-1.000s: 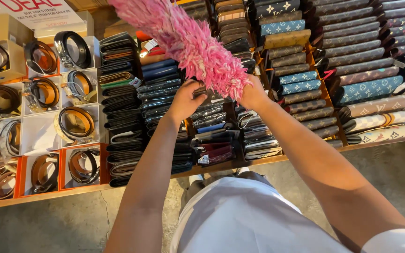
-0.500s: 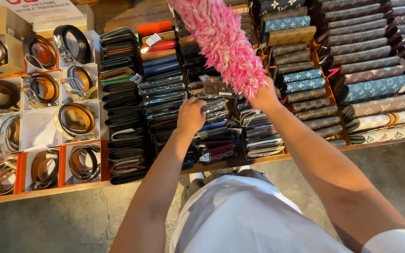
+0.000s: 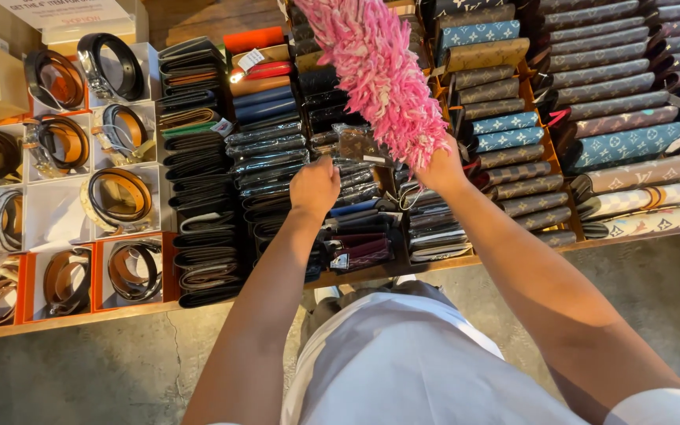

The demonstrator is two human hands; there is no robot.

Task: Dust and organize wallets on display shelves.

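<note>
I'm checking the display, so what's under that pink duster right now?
Rows of wallets run beneath the pink duster, held in the right hand. Those directly under its fringe are covered.
</note>
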